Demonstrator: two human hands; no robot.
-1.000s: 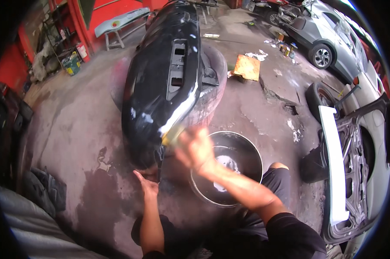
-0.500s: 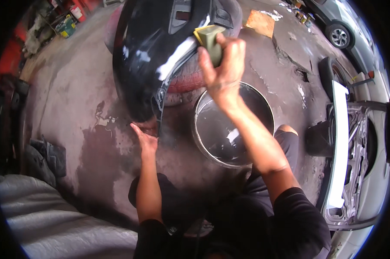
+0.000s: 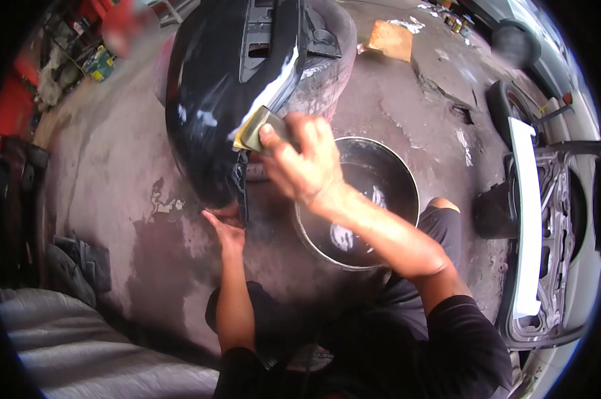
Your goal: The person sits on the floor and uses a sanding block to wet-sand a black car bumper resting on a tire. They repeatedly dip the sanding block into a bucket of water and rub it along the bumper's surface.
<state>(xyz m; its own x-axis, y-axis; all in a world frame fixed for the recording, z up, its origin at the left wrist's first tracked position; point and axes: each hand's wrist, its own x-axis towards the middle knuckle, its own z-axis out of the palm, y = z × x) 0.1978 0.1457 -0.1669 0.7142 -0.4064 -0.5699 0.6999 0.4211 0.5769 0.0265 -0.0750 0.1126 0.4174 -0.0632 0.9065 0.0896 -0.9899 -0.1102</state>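
Note:
A black car bumper (image 3: 200,86) with whitish patches along its right-hand edge leans on a tire. My right hand (image 3: 307,159) grips an olive-green sanding block (image 3: 268,131) with yellow sandpaper at its face. The sandpaper rests against the lower end of the long pale patch (image 3: 274,86) on the bumper. At the bumper's near end, my left hand (image 3: 227,233) holds it from below, thumb apart and the other fingers partly hidden. Beside my right forearm stands a large round tub (image 3: 416,193) with liquid in it.
On the right lie a bare car door (image 3: 556,233) with a white strip (image 3: 527,219) before it, and a loose tire (image 3: 503,110). A grey car (image 3: 546,40) stands beyond. An orange-brown board (image 3: 391,41) is on the floor. A silvery cover (image 3: 61,339) fills the lower left.
My right hand has moved the sanding block down and left along the pale patch toward the bumper's near end. My left hand keeps its hold there.

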